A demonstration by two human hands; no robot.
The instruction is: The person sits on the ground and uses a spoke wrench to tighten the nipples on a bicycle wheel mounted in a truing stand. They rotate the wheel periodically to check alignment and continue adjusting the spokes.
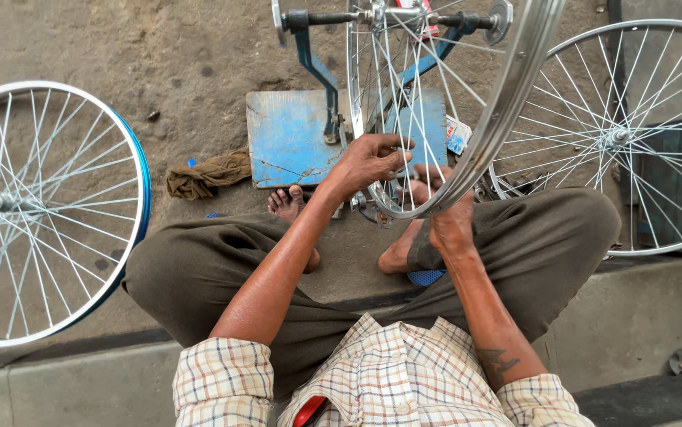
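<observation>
Bicycle wheel (467, 103) stands upright in blue truing stand (309, 134), axle running left-right, rim's lowest arc nearest the hands. Left hand (369, 162) pinches at spokes just inside rim; right hand (452, 225) grips rim from below. Loose wheels (48, 213) lie on ground either side.

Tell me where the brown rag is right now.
In the head view the rag lies crumpled on the ground, left of the blue stand base and right of the blue-rimmed wheel, just ahead of the person's left knee.
</observation>
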